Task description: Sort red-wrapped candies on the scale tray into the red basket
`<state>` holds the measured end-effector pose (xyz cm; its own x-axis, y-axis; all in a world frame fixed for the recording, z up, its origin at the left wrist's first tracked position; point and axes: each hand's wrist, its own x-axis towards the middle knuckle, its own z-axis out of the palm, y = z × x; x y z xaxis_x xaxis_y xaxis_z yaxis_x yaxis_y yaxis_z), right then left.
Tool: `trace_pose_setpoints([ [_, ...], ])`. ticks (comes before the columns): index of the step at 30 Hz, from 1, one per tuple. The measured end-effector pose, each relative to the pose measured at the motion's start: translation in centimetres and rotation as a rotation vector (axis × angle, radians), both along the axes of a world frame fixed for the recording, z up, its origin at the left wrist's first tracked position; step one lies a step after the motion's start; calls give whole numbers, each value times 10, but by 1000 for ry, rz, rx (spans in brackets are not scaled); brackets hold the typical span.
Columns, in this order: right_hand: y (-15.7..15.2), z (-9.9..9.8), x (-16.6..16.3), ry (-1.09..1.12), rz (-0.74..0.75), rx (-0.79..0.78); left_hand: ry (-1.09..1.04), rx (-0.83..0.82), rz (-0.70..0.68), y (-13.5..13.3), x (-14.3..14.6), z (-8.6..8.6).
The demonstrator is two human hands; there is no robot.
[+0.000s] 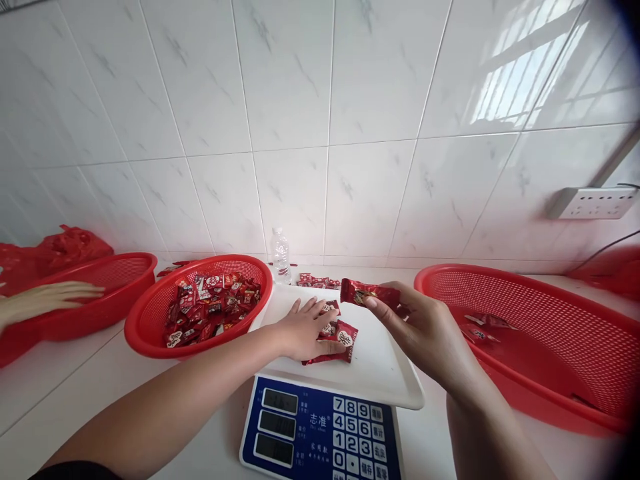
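The right hand (pixel 425 327) pinches a red packet (pixel 354 292) above a scale's (pixel 315 427) white tray (pixel 383 363); apart from it, the left hand (pixel 303 331) lies spread across other packets (pixel 347 340) there. Leftward I see a basket (pixel 137 327) of sweets (pixel 215 307); rightward, a larger basket (pixel 585 333); beyond the hands, a bottle (pixel 281 252) on the desk (pixel 75 383).

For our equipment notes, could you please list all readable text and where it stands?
"志准®": weighing scale, blue panel
"重量", "单价", "金额": beside its displays
"789", "456", "123", "0 ·": number keys
"累计", "储存": function keys
Too blurred: display digits, smaller print, labels on snack packets.
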<state>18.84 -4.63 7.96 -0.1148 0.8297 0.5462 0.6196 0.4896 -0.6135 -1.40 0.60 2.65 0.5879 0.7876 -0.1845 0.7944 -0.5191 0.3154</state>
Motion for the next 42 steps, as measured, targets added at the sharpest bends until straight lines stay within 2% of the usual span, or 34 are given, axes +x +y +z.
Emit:
trace_pose_setpoints([
  [3,1,-2,2,16,-10,4,-101,138,117,5,-28,10],
  [5,2,-2,4,18,-30,17,-163,286,293,13,-60,19],
  [7,3,-3,4,14,-42,30,-144,319,511,20,-101,27],
  [11,5,-6,3,13,-25,28,7,112,706,14,-178,26],
  [14,6,-8,1,-3,-14,27,100,-90,749,-1,-206,16],
  [17,6,-8,1,1,-12,35,115,-202,770,-9,-209,9],
  [22,6,-7,2,-3,-31,21,49,-350,789,-9,-197,13],
  [31,6,-5,3,-1,-36,14,31,-305,930,-8,-212,12],
  [34,6,-5,2,-1,-32,5,-15,-233,931,-2,-214,13],
  [37,6,-5,2,0,-34,-9,-136,-44,951,8,-207,22],
  [40,5,-4,2,5,-28,-10,-330,139,947,16,-190,35],
  [42,5,-4,1,1,-24,-6,-481,180,915,17,-172,43],
])
